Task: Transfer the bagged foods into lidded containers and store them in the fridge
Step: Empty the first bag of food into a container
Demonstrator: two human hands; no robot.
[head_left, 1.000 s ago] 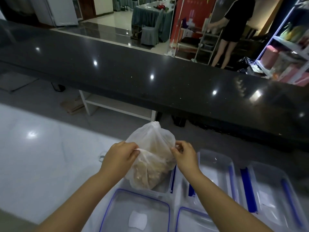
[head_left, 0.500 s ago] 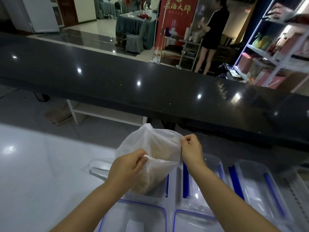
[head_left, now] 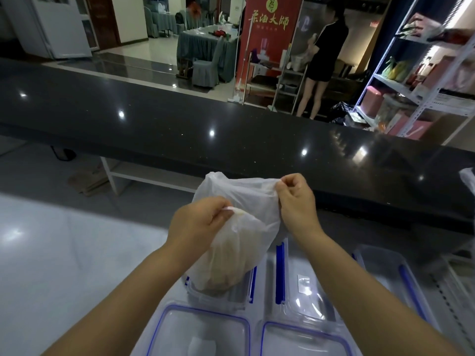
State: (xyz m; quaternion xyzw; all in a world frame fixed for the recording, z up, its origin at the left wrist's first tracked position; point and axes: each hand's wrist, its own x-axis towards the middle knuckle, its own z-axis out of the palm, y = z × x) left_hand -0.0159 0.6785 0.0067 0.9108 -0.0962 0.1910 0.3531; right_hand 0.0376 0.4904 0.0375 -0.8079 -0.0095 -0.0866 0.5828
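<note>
A thin white plastic bag [head_left: 246,242] with pale brownish food inside hangs over a clear container [head_left: 231,295] with blue clips; its bottom sits in that container. My left hand [head_left: 198,224] pinches the bag's near rim. My right hand [head_left: 295,201] pinches the far rim, higher up, and the two hands hold the mouth stretched apart. Another clear container [head_left: 305,286] stands just right of it, and a third [head_left: 393,276] farther right. Two blue-edged lids [head_left: 203,332] [head_left: 303,340] lie in front, near me.
The containers stand on a white counter [head_left: 64,265]. Behind it runs a long black glossy counter [head_left: 231,129]. A metal shelf rack [head_left: 421,80] with goods is at the right. A person in black [head_left: 323,55] stands in the room beyond. A white fridge-like cabinet [head_left: 51,24] is at far left.
My right hand has risen and pulled the bag's far rim up and to the right, widening the mouth. The left hand keeps its pinch on the near rim. The camera has tilted upward.
</note>
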